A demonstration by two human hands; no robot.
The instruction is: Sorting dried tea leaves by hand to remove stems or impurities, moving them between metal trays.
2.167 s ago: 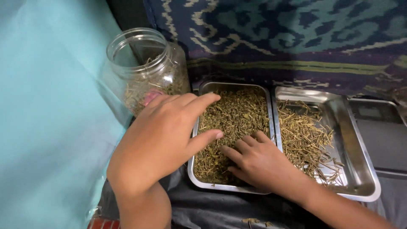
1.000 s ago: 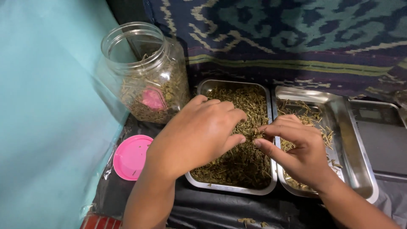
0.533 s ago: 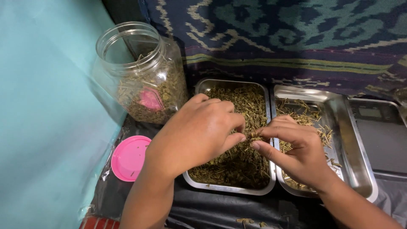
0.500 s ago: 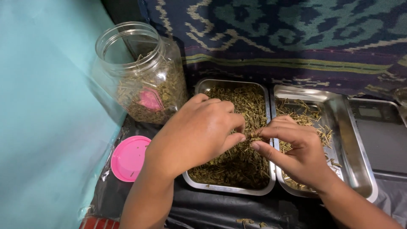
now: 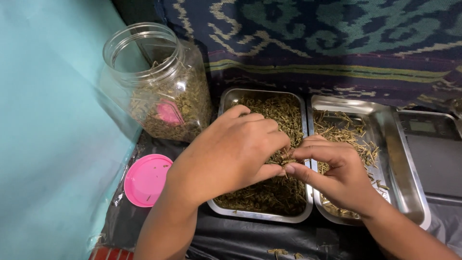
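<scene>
A small tuft of dried herb (image 5: 285,161) is pinched between the fingertips of the left hand (image 5: 231,154) and the right hand (image 5: 337,175), just above the left steel tray (image 5: 226,98). Bits could be dropped onto the black sheet (image 5: 231,238) or across the rim if the pinch loosens. That tray is filled with fine greenish herb; the right steel tray (image 5: 394,144) holds sparser, paler stalks. The open plastic jar (image 5: 159,82) appears roughly half full of similar herb, with something pink inside; its pink lid (image 5: 147,179) lies beside it.
</scene>
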